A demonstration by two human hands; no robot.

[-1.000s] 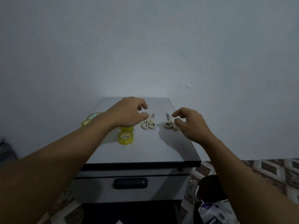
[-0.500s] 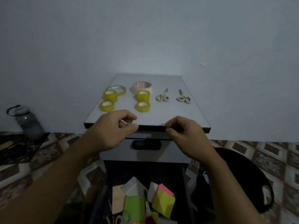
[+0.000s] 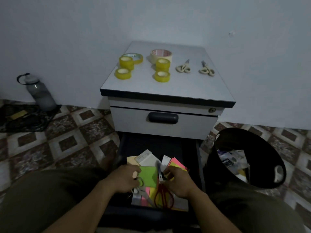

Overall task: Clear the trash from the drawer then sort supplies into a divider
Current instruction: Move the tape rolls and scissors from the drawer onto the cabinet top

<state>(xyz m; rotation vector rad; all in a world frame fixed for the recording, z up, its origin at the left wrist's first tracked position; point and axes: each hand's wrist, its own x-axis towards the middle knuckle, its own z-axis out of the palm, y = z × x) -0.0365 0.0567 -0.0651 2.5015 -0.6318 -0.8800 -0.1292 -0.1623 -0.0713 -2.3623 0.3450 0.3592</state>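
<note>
The bottom drawer (image 3: 199,165) stands open and holds sticky-note pads, among them a green pad (image 3: 149,175) and a pink and yellow pad (image 3: 176,163), plus white paper pieces. Both my hands are inside it. My left hand (image 3: 125,179) curls its fingers round the ring handle of a pale-handled scissors (image 3: 143,190) beside the green pad. My right hand (image 3: 180,182) pinches a red-handled scissors (image 3: 164,195) near its pivot, and the blades point away from me. On the cabinet top (image 3: 168,89) lie several tape rolls (image 3: 161,76) and two cream scissors (image 3: 183,68).
A black trash bin (image 3: 262,140) with paper and packaging inside stands on the floor right of the cabinet. The upper drawer (image 3: 131,121) is closed. A grey bottle (image 3: 40,93) stands by the wall at left, next to a dark mat. My knees frame the drawer.
My hands left the cabinet top, dropped past its front edge and went into the open bottom drawer. My view tilted down. Both cream scissors stay on top.
</note>
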